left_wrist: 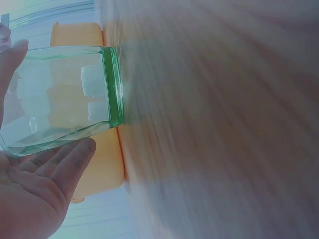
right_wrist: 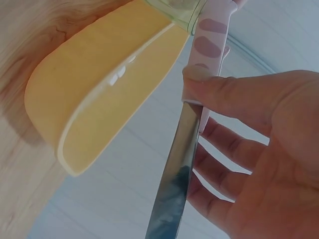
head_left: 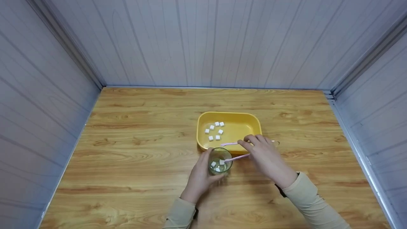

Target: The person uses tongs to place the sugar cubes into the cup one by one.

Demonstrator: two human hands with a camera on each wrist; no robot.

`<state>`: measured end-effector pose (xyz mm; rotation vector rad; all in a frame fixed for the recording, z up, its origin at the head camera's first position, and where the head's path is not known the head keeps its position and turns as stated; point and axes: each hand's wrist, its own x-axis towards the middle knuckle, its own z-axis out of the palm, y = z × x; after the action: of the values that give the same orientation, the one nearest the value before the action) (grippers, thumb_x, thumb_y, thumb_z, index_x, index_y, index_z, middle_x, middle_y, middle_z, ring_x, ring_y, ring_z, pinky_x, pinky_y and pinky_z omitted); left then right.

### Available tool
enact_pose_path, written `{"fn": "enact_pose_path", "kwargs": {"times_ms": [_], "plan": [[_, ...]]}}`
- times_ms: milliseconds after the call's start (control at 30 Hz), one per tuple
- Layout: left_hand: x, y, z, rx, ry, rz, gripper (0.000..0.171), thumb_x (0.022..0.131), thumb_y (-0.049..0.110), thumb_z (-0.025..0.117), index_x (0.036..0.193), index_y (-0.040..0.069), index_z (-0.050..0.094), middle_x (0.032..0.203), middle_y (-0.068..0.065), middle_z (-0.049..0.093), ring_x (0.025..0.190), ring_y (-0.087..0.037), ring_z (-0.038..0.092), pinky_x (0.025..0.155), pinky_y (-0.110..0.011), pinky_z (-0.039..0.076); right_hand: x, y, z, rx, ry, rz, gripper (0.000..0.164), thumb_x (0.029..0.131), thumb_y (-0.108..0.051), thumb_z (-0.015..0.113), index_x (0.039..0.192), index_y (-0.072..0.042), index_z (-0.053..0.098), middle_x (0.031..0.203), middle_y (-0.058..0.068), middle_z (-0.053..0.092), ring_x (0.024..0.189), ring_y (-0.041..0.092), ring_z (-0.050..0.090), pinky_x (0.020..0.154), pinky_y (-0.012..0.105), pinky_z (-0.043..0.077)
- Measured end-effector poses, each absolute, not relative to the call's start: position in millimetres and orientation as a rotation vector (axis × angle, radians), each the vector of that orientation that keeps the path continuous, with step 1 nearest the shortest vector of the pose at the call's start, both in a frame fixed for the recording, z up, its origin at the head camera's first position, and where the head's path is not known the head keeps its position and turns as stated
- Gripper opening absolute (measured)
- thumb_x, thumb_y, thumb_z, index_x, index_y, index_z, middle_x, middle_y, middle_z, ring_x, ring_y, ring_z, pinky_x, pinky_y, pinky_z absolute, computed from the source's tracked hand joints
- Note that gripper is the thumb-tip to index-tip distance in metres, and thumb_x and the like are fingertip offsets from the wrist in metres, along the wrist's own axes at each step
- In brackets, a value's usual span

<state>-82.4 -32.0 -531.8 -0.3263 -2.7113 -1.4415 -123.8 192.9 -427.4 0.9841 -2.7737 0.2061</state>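
Observation:
My left hand grips a clear, green-tinted glass, thumb on one side and fingers on the other. A few white cubes lie inside it, near its base. In my right hand is a pair of tongs with a metal body and pink patterned ends, held between thumb and fingers. The tong arms are spread: one pink tip reaches into the glass beside a cube, while the other stays outside, over the near edge of a yellow tub.
The tub stands just behind the glass, with several white cubes scattered in its left half. Both stand on a wood-grain table, enclosed by pale panel walls at the back and sides.

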Motion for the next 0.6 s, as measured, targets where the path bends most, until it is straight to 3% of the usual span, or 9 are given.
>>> {"fn": "enact_pose_path", "kwargs": {"times_ms": [600], "plan": [[-82,-32,-532,-0.345,-2.71,-1.426,0.096,0.072,0.036,0.083,0.146,0.003,0.031,0.141,-0.011,0.043,0.126,-0.025,0.045,0.105,-0.039,0.037,-131,192,-414,0.938,-2.765,0.178,0.062,0.074,0.003,0.078,0.13,-0.014,0.058,0.119,0.011,0.054,0.107,0.033,0.051,0.091,0.05,0.043]]}}
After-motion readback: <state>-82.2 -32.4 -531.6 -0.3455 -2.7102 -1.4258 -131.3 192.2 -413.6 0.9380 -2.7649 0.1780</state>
